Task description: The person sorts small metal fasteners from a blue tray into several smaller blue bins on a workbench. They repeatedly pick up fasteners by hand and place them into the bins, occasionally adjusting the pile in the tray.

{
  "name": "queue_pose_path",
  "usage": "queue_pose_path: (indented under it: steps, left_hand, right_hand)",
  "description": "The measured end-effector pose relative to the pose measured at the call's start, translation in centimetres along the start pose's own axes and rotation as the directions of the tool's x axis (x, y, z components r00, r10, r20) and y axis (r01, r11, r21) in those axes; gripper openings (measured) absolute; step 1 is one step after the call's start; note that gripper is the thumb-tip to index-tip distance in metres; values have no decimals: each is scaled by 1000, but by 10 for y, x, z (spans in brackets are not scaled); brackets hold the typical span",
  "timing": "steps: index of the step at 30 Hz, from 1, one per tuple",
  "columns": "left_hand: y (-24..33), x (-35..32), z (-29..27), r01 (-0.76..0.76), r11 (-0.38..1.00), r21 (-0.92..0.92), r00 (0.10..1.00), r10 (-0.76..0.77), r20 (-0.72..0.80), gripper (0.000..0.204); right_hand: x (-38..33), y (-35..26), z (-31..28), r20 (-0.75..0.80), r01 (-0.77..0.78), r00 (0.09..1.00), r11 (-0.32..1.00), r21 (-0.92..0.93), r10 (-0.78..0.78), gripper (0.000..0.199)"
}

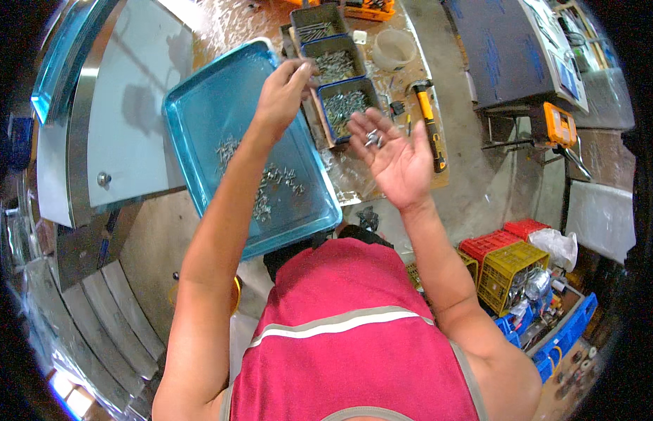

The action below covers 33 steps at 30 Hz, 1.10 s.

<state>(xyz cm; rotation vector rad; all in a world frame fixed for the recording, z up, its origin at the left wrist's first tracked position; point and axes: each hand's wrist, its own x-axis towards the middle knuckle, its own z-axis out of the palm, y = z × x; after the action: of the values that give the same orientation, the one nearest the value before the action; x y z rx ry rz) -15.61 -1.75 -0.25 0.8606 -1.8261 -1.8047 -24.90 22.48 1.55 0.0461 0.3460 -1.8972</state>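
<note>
Right hand (396, 151) lies open, cupping small hard loose screws (372, 137); left hand (284, 95) pinches something unseen above the blue tray (200, 133). They'd roll easily.

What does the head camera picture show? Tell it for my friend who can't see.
Seen from above, a person's right hand lies palm up with a few small screws on it, while the left hand reaches over small bins of screws. A blue tray with scattered screws lies to the left, and a hammer to the right.
</note>
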Motion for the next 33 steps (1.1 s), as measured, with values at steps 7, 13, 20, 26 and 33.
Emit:
queue_pose_path:
  steps: [7,13,20,26,33]
  left_hand:
    - [-89,-166,-95,367,923,115,879,-303,-368,30]
    - [-142,-254,-104,444,842,308,832,-260,-490,27]
    - [-184,-253,-48,333,796,505,924,-169,-343,26]
    - [-199,-227,-14,315,765,562,937,-156,-312,21]
    - [-197,-220,-11,227,769,597,953,-49,-300,18]
  right_hand:
    - [64,10,-9,234,288,907,109,-951,-351,57]
    - [70,55,-36,698,293,666,-767,-571,-264,33]
    - [6,156,-111,248,278,958,-662,-696,142,17]
    - [16,181,-139,256,344,930,-873,-346,265,15]
    - [24,180,-139,231,355,928,-881,-313,292,7]
